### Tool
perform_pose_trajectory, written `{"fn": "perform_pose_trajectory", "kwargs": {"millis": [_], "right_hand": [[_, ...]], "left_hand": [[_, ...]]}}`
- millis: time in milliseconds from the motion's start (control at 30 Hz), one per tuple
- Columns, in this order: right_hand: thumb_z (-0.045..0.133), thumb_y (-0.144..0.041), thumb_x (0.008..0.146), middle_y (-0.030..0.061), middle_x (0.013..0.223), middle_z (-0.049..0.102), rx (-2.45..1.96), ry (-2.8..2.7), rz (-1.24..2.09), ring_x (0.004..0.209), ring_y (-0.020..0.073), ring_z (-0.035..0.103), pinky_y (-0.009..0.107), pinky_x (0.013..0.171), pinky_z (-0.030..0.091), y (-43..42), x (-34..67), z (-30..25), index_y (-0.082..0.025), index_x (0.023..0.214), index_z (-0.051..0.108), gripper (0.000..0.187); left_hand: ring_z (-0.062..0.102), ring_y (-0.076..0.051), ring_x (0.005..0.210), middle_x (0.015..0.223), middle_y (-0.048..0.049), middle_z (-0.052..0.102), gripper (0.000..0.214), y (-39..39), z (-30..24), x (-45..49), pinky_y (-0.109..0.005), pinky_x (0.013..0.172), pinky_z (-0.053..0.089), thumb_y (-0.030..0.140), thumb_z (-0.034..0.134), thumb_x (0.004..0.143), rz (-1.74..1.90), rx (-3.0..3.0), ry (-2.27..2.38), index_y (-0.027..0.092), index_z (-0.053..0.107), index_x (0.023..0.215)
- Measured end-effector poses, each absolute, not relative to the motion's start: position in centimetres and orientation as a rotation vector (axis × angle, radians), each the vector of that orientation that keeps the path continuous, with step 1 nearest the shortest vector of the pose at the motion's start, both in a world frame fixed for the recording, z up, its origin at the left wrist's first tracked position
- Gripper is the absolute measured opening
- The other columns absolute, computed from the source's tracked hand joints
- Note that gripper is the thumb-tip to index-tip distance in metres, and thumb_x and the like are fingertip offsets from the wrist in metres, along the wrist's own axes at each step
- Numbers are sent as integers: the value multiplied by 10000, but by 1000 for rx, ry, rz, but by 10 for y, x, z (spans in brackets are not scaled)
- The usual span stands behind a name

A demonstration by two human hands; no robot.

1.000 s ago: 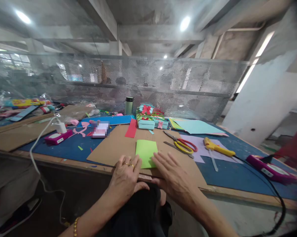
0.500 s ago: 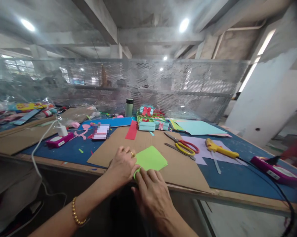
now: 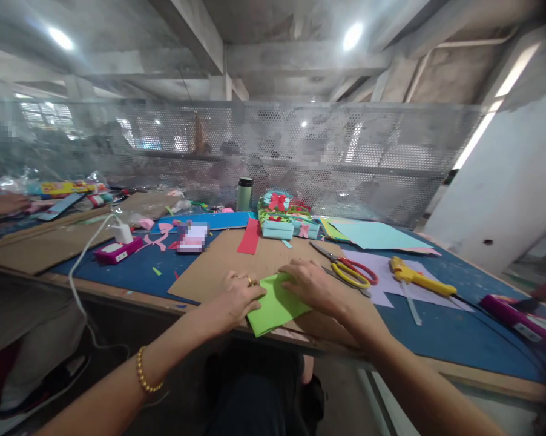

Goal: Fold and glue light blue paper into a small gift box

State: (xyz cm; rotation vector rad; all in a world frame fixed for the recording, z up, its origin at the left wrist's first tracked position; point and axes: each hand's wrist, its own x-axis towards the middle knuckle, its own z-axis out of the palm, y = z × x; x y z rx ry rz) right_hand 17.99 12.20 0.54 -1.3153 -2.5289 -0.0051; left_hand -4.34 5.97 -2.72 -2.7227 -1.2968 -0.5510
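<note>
Pressing green paper (image 3: 275,309) down at the counter's (image 3: 132,272) near edge, slanted between my hands: right hand (image 3: 316,284) flat, open on its far side; left hand (image 3: 239,297) on its left edge, grip unclear.

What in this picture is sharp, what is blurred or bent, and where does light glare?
Head view: the green paper under the left hand and right hand is fairly sharp; the ceiling lamp glares white; the mesh screen behind looks hazy; the white pillar leans, stretched by the wide lens; the right corners darken.
</note>
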Motion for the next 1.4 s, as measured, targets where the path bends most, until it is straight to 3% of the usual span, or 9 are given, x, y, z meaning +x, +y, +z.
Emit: {"fn": "perform_pose_trajectory", "kwargs": {"millis": [233,333,400,500,633,833,1000,1200,1400], "right_hand": [[601,-241,802,39,758,658,-1524,-2360,107,663,157,566,240,565,350,112,195,10,-157,806,630,89],[571,-197,802,61,811,680,-1588,-2278,138,679,164,589,239,567,372,96,198,15,-139,945,626,164],[551,-181,811,64,857,700,-1621,-2186,183,692,169,611,239,568,386,79,198,18,-143,1125,593,319],[517,-195,827,33,784,699,-1664,-2059,292,621,167,611,242,520,376,54,200,21,-172,1159,581,339],[442,-412,933,-12,614,643,-1458,-2076,680,479,152,571,243,449,383,39,216,14,-187,1067,586,298],[489,-381,965,90,1038,691,-1037,-2311,449,859,195,669,312,738,548,44,254,2,-227,1305,570,382],[472,-203,978,112,1371,562,-705,-2549,243,1241,233,538,389,1008,479,56,239,-5,-276,1383,552,420],[536,-143,955,88,1165,680,-534,-2521,225,1084,213,580,387,932,486,80,219,-28,-250,1156,702,281],[545,-294,990,82,1070,687,-678,-2554,350,980,203,596,377,895,470,76,221,-18,-255,1138,735,244]], "left_hand": [[595,-240,1034,1081,-62,699,197,69,-8,-42,-401,890,326,121,580,918,-372,-2721,-1083,236,692,1031],[597,-255,950,980,-109,681,136,50,-4,-29,-394,842,368,113,560,920,-311,-2575,-1096,171,683,919],[610,-257,910,948,-102,679,136,33,-6,-20,-395,834,396,234,560,958,-309,-2594,-1146,173,679,935],[607,-340,1017,1010,-137,680,526,16,-14,-13,-453,880,430,638,625,833,-377,-2591,-1233,163,663,1055],[585,-352,1143,1141,-160,671,593,21,-23,-23,-488,972,423,671,600,824,-452,-2661,-1178,148,627,1103],[463,-278,1368,1404,-139,579,465,62,-29,-61,-478,1146,273,533,336,1016,-497,-2900,-1062,192,594,1198],[344,-252,1462,1482,-82,525,439,78,-29,-73,-479,1176,219,505,312,1035,-580,-3075,-1077,248,607,1233],[434,-332,1368,1397,-160,572,481,61,-25,-68,-518,1128,280,586,498,943,-672,-2945,-1124,185,671,1144],[536,-326,1185,1256,-165,596,656,30,-19,-71,-484,1036,396,666,524,886,-680,-2928,-1221,187,614,1325]]}}
